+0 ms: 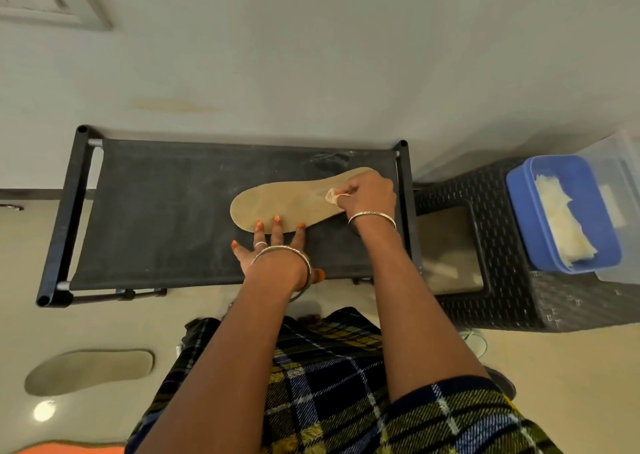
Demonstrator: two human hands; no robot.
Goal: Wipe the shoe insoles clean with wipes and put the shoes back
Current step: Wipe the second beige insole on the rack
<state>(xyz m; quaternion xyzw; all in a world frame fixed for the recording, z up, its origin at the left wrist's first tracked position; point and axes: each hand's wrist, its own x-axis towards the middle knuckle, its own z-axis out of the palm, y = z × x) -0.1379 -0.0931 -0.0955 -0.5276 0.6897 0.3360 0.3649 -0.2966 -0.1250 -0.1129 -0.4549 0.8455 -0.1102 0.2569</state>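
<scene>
Rack shelf — black fabric, dusty.
Insole flat on it, toward right end.
Left hand — grip open, straight fingers pinning near edge.
Right hand, grip pinching wipe at heel end (liable to skid insole if pinning slackens).

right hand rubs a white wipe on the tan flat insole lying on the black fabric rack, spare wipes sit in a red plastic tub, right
Not red: the head view shows the spare wipes in a blue plastic tub. The rest holds.
</scene>
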